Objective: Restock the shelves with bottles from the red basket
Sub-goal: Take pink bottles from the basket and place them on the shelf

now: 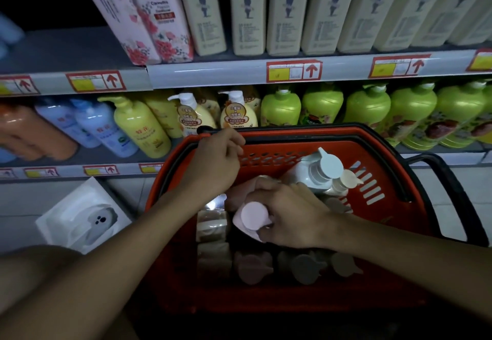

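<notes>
We take the red basket point(386, 222) as our landmark. Our left hand point(215, 163) curls over its far rim beside the black handle point(292, 137), likely to steady it while we dig. Inside, near its middle, our right hand point(290, 214) wraps its fingers round the pink pump bottle point(251, 218), apparently to lift it out. More pump bottles stand packed along the basket's near wall, with a white pump bottle point(319, 171) toward its far side. Beyond the basket, the lower shelf point(111, 157) shows a gap by the yellow bottles point(141, 129).
</notes>
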